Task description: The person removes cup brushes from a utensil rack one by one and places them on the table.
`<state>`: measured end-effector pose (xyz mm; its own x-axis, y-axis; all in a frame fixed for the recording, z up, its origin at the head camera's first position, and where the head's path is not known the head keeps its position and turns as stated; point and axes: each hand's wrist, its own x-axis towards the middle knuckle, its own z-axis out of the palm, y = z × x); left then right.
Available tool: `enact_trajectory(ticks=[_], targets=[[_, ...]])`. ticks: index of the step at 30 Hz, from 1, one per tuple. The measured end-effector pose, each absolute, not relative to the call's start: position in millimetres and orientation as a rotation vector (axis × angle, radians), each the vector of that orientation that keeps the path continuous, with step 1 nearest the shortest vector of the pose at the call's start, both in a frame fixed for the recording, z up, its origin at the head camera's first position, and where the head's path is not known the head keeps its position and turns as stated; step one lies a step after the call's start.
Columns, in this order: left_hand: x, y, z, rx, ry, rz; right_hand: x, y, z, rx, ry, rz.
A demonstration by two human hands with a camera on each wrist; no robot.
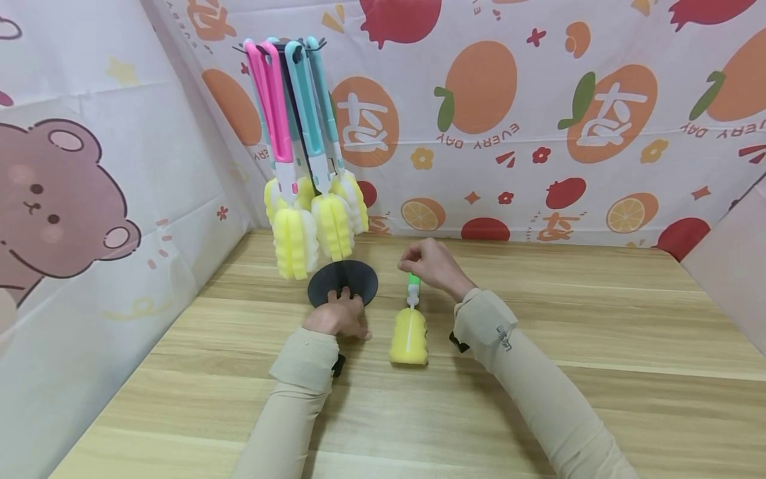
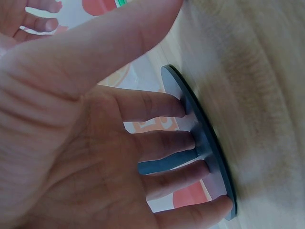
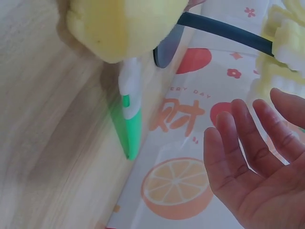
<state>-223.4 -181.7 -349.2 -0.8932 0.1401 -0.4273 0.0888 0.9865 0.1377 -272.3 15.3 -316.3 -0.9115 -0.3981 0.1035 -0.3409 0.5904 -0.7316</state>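
My left hand (image 1: 338,318) rests its spread, straight fingertips on the round black base (image 1: 318,287) of a stand; the left wrist view shows them against the disc's upper face. From the stand's top hang several sponge bottle brushes, with a pink handle (image 1: 278,113) and teal handles (image 1: 306,100) above yellow-and-white sponge heads (image 1: 291,243). Another bottle brush (image 1: 409,338), yellow-headed with a green handle (image 3: 133,136), lies on the table. Above its handle end my right hand (image 1: 439,267) hovers with loosely bent fingers; in the right wrist view they hold nothing and stand apart from the brush.
The wood-grain table (image 1: 568,372) runs back to a fruit-printed cloth (image 1: 532,193). A bear-printed cloth (image 1: 66,193) borders the left side. The hanging sponge heads are above and behind my left hand, over the base.
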Motion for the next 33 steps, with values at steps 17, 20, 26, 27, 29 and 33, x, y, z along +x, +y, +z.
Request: enact_trajectory(ticks=[17,20,26,27,29,33], targets=[[-223,-182,-349,0.148,2.667,0.169,-273,10,-308,-0.713,2.769,-1.273],[-223,-183,-349,0.146,2.668,0.175,-272,9,-306,-0.723,2.772,-1.28],[-223,-183,-350,0.144,2.666,0.174,-273,6,-303,-0.742,2.788,-1.275],[-223,-183,-350,0.144,2.666,0.171,-273,6,-303,-0.742,2.791,-1.274],[-223,-183,-350,0.148,2.667,0.164,-273,5,-301,-0.741,2.791,-1.28],[-223,-183,-349,0.155,2.67,0.155,-273,4,-298,-0.75,2.785,-1.298]])
